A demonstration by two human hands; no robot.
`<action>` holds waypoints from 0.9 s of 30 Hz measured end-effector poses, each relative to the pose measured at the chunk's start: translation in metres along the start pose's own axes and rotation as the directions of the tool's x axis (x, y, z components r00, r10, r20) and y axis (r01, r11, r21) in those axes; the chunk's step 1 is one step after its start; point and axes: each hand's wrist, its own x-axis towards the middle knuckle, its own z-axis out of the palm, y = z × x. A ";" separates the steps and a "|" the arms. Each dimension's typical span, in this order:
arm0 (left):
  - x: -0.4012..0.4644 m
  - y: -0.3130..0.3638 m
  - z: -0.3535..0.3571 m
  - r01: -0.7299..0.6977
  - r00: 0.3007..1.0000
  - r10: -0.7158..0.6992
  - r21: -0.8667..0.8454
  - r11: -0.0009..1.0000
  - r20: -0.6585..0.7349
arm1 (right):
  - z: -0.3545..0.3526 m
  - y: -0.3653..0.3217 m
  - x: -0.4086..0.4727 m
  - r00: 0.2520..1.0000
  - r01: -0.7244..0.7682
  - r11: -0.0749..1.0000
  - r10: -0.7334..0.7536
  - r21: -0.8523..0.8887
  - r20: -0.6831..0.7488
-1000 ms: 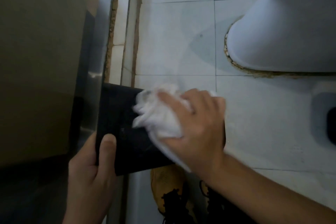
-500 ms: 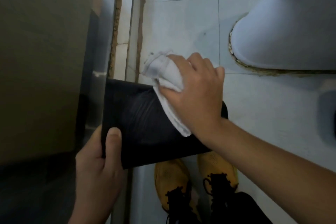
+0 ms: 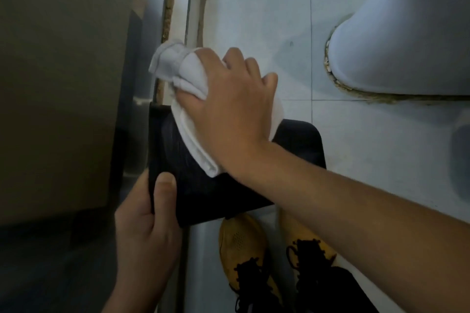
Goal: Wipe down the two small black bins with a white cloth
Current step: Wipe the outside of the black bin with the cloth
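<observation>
Cloth first: soft white fabric, bunched into thick folds at the top and trailing flat down the bin, a smooth matte black box with rounded corners and faint streaks across its face. Right hand has its fingers curled over the cloth, thumb tucked under a fold, pressing it against the bin's upper end. Left hand grips the bin's near left corner, thumb flat on top, fingers hidden behind. Bin is held in the air above pale square floor tiles, tipped on its side, long axis running from the near left hand away toward the cloth. Yellow shoes with black laces stand below it, beside a glossy white toilet base.
</observation>
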 end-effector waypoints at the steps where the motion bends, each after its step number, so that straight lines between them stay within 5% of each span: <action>1: 0.002 0.000 0.000 -0.002 1.000 0.002 -0.002 1.000 -0.003 | 0.001 0.001 0.002 1.000 0.014 1.000 -0.014 0.001 -0.019; 13: 0.009 -0.001 0.002 0.036 0.999 -0.037 -0.035 0.999 -0.012 | -0.007 0.002 -0.054 0.969 0.205 0.977 -0.195 0.056 -0.148; 20: 0.004 0.005 0.007 0.003 0.999 -0.002 0.011 1.000 -0.034 | -0.005 0.046 0.002 0.998 -0.044 0.997 0.040 -0.071 -0.057; 27: 0.014 0.004 0.000 0.008 1.000 -0.008 -0.010 1.000 0.019 | -0.021 0.041 -0.058 0.967 0.219 0.975 -0.213 0.033 -0.143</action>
